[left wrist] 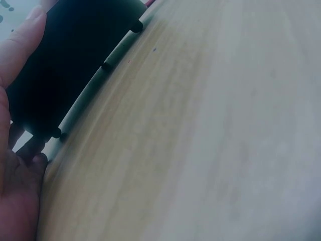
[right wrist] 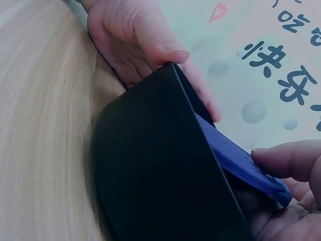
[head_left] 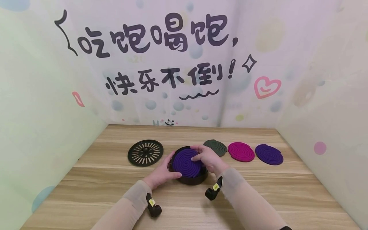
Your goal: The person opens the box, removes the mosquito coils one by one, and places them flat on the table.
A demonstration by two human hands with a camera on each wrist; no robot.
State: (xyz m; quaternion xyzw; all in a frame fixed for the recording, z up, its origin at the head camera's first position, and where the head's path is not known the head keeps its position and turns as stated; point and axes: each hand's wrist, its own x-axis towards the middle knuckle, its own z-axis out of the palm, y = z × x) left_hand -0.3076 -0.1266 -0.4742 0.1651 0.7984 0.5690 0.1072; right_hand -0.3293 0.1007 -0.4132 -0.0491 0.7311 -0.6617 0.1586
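A round black holder (head_left: 193,180) stands on the table, with small feet under its base in the left wrist view. My left hand (head_left: 161,174) grips its left side, thumb at the rim and fingers around the wall. A purple spiral coaster (head_left: 186,164) lies in the holder's mouth; the right wrist view shows this coaster (right wrist: 235,155) tilted, one edge raised above the rim. My right hand (head_left: 211,158) pinches that raised edge between thumb and fingers. The inside of the holder beneath the coaster is mostly hidden.
A black slotted round lid (head_left: 137,150) with a central knob lies left of the holder. To the right lie a dark green coaster (head_left: 219,148), a magenta coaster (head_left: 241,151) and another purple coaster (head_left: 269,154). Printed walls (head_left: 178,111) enclose the wooden table (head_left: 86,191).
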